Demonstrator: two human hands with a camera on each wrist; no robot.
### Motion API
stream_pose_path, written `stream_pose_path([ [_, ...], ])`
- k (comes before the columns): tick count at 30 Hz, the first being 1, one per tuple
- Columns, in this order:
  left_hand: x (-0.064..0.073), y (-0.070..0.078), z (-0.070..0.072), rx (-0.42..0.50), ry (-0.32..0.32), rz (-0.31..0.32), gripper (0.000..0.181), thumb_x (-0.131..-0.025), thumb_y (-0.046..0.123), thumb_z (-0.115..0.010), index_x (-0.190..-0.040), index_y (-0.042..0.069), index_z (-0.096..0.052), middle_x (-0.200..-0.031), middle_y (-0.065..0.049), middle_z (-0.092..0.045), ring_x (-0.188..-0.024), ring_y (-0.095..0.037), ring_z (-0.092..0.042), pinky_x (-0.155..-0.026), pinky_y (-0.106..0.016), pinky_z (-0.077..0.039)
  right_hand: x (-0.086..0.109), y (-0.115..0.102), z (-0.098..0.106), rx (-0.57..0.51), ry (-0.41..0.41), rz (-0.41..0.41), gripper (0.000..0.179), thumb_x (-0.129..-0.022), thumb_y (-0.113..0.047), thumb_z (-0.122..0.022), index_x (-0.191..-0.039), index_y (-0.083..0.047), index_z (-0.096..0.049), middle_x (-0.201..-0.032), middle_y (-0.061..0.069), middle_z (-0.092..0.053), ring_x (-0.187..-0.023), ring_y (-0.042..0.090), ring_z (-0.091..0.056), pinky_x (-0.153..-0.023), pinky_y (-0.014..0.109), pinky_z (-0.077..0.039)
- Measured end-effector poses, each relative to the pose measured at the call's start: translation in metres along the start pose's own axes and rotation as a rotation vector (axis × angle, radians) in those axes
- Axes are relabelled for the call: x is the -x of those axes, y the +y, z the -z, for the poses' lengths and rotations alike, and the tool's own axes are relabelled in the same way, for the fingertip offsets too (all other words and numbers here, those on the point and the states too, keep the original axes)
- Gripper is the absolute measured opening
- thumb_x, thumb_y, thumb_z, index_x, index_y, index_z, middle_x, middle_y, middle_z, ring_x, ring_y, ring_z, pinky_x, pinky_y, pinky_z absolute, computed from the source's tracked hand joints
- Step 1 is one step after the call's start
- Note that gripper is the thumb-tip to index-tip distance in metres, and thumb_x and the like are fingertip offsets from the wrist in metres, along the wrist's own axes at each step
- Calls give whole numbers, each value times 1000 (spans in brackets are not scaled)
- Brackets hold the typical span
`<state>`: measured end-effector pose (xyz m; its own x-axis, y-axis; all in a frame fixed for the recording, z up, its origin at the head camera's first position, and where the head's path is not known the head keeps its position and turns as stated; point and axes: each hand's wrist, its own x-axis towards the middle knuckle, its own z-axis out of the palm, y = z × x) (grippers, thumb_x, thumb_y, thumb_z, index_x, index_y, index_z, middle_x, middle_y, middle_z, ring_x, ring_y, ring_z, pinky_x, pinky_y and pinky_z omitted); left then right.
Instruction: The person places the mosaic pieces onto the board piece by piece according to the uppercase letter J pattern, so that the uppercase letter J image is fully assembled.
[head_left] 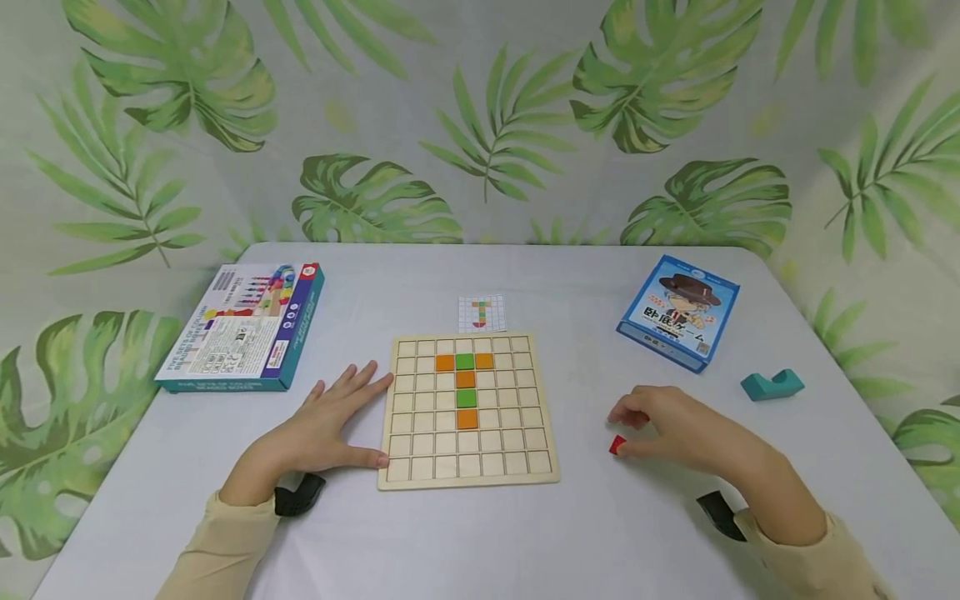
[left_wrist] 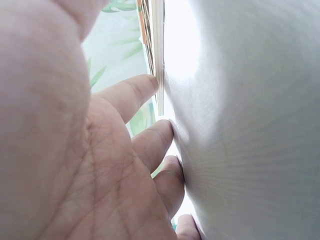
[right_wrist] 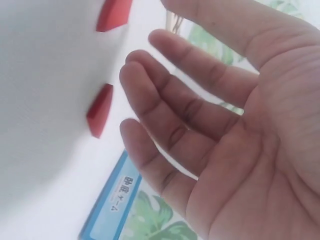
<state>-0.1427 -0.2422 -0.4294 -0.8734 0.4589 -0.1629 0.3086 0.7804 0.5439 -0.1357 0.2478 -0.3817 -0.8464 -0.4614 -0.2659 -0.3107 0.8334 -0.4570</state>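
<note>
A wooden grid board (head_left: 510,454) lies on the table, bearing several orange tiles (head_left: 467,419) and green tiles (head_left: 466,399) in a T shape. My left hand (head_left: 322,429) is spread at the board's left side, its thumb and index fingertip touching the edge. To the right of the board, my right hand (head_left: 667,425) hovers low with slightly bent fingers and nothing between them. One red tile (head_left: 617,444) shows near its thumb. Two red tiles, one of them nearer the box (right_wrist: 101,111), appear in the right wrist view; in the head view the hand seems to hide one.
A small pattern card (head_left: 482,313) lies behind the board, showing a coloured figure on a grid. At the left is a flat boxed set (head_left: 240,329). A blue game box (head_left: 678,312) and a teal notched block (head_left: 772,385) are at the right.
</note>
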Motion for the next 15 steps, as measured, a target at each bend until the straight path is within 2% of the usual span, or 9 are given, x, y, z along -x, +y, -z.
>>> stream_pose_path([
  [7,0,0,0,3,0,3,114,-79,63,-88,-170,24,-33,-181,-15,-17,-167,-49,-8,-126,-80,-1,3,2,-9,-3,3,-42,27,-85,-30,-93,-101,-17,-75,-94,-8,-66,-90,12,-58,-81,26,-58],
  [15,1,1,1,2,-2,9,114,-79,63,-89,-170,23,-33,-181,-15,-17,-167,-49,-8,-127,-80,-1,-1,3,-18,53,29,25,21,-85,-20,-92,-96,-18,-75,-92,-10,-65,-85,8,-57,-77,26,-58],
])
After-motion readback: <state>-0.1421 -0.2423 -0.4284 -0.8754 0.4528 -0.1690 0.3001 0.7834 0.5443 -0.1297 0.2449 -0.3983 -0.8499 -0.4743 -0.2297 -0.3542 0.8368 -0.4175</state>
